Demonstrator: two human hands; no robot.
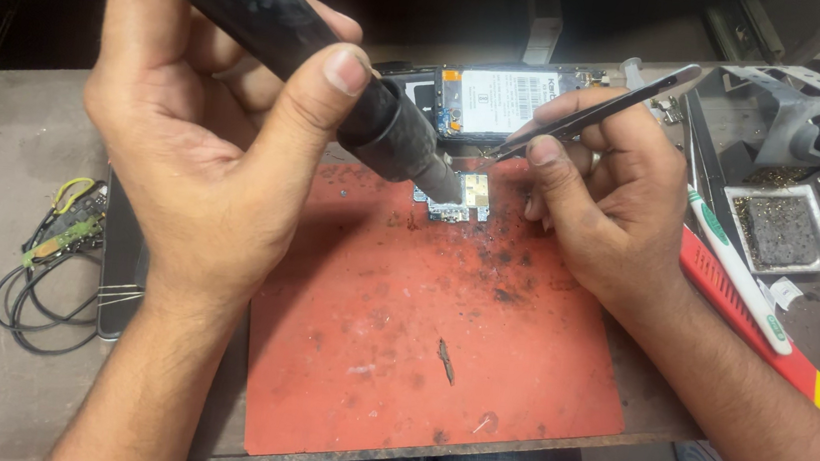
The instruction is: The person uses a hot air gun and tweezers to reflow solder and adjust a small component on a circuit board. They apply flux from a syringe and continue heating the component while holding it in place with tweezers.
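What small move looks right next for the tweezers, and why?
Probably bring the tweezers tip down to the small circuit board. The left hand already aims the hot-air nozzle at it, while the right hand holds the tip just above.

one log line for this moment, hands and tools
left hand: holds hot-air wand | right hand: holds tweezers | both at small circuit board | on red mat

Left hand (208,141) in a closed grip, thumb up; right hand (603,204) pinched, both forearms angled inward.
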